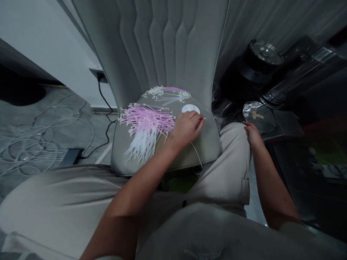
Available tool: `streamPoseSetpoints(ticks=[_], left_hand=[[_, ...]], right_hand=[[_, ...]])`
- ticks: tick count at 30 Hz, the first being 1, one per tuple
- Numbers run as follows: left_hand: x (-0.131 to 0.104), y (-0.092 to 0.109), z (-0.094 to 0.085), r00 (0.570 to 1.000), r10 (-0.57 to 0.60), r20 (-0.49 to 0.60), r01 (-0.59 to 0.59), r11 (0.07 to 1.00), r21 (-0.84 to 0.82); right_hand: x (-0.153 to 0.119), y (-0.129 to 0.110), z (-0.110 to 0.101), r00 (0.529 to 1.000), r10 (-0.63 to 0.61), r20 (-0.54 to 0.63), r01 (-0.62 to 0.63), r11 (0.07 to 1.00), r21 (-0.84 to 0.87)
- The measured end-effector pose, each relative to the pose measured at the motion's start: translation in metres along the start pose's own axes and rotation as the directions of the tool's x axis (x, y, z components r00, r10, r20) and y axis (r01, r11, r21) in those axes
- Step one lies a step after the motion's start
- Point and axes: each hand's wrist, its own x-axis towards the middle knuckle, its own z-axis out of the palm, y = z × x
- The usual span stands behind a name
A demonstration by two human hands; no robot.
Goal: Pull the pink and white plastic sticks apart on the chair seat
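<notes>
My left hand [187,127] is over the grey chair seat [173,160], its thumb and fingers pinched together. A small whitish tip [205,118] pokes out at the fingertips; the rest of that piece is hidden. Just beyond the hand lies a white round disc [191,108], partly covered by the fingers. To the left is a large heap of thin pink-and-white sticks [149,121] with small white T-shaped ends. A smaller loose pile of similar sticks [155,92] lies at the back of the seat. My right hand [254,135] rests against my right knee, fingers laid along its side, holding nothing visible.
The padded chair back [162,39] rises behind the seat. A thin white cable [197,153] runs over its front edge. On the floor at left are coiled cables [40,144] and a dark power strip [72,157]. Clear round containers [260,115] stand at right, near a dark cylindrical appliance [255,65].
</notes>
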Motion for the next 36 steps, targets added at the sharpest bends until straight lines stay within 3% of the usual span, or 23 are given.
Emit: streamPoseSetpoints(ticks=[6,17,20,22,24,25,27,30,33,36], left_hand=[[-0.002,-0.005,0.007,1.0,-0.017,0.018,0.016,0.999,0.03],[-0.01,-0.009,0.009,0.995,-0.064,0.076,0.057,0.994,0.095],[-0.013,-0.008,0.008,0.992,-0.09,0.091,0.083,0.994,0.076],[-0.016,-0.006,0.008,0.987,-0.116,0.107,0.112,0.993,0.041],[-0.018,-0.002,0.007,0.981,-0.139,0.132,0.143,0.99,-0.018],[-0.018,0.0,0.007,0.978,-0.142,0.153,0.152,0.987,-0.052],[-0.019,0.006,0.004,0.969,-0.119,0.218,0.147,0.982,-0.12],[-0.019,0.014,-0.001,0.949,-0.051,0.312,0.108,0.979,-0.171],[-0.021,0.018,-0.005,0.942,-0.029,0.335,0.083,0.985,-0.15],[-0.023,0.02,-0.007,0.935,-0.024,0.354,0.07,0.991,-0.117]], right_hand=[[0.0,-0.005,0.0,0.99,0.137,-0.011,-0.134,0.983,0.128],[-0.003,-0.006,-0.001,0.989,0.147,0.011,-0.145,0.953,0.267],[-0.019,-0.01,-0.001,0.992,0.092,-0.084,-0.067,0.962,0.263],[-0.04,-0.021,0.005,0.986,-0.008,-0.166,0.047,0.971,0.234],[-0.064,-0.04,0.018,0.955,-0.226,-0.194,0.256,0.955,0.15],[-0.076,-0.052,0.026,0.942,-0.321,-0.1,0.332,0.934,0.132],[-0.094,-0.074,0.045,0.906,-0.387,0.171,0.35,0.913,0.208],[-0.105,-0.097,0.068,0.776,-0.396,0.491,0.292,0.915,0.277],[-0.105,-0.101,0.08,0.678,-0.416,0.606,0.28,0.909,0.309],[-0.104,-0.097,0.082,0.662,-0.42,0.62,0.25,0.904,0.346]])
